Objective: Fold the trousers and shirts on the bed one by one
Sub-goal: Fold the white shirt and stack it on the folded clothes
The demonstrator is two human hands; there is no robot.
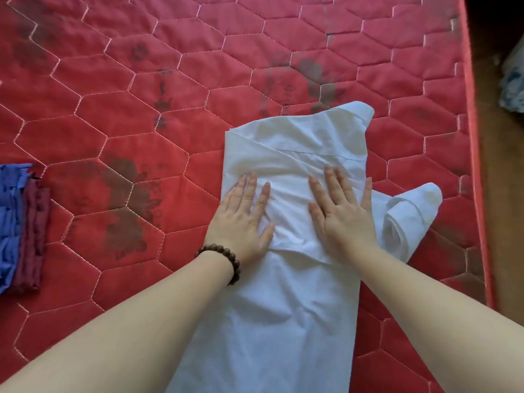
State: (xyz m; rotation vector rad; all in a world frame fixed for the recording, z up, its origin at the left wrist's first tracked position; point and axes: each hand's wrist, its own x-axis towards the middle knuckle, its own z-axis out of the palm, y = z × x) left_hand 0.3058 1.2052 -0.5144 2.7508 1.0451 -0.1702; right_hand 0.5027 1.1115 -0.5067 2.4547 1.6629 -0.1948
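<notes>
**Both hands flat on white shirt**

Left hand (pixel 243 219) palm down, fingers straight and spread, pressing shirt (pixel 289 293) near its left edge. Bead bracelet (pixel 224 260) on left wrist. Right hand (pixel 341 215) palm down too, fingers straight, slightly splayed, pressing shirt beside its right edge. Nothing gripped by either; both flat, side by side, apart. Forearms bare, reaching in from lower corners, converging on shirt.

Shirt white, creased, lying lengthwise on red bed (pixel 127 66), right of centre, near right bed edge. Sides folded inward into narrow strip, running from bottom of view up to collar end at far side. Diagonal fold lines crossing above fingers. Sleeve (pixel 411 214) sticking out to right, loosely rolled, just beside right hand. Faint yellowish tint near collar and on sleeve.

Bed quilted in hexagons, dark stains scattered. Stack of folded clothes (pixel 19 225) at left edge, blue and maroon, well apart from shirt. Floor and some pale fabric beyond right bed edge, unclear.
</notes>
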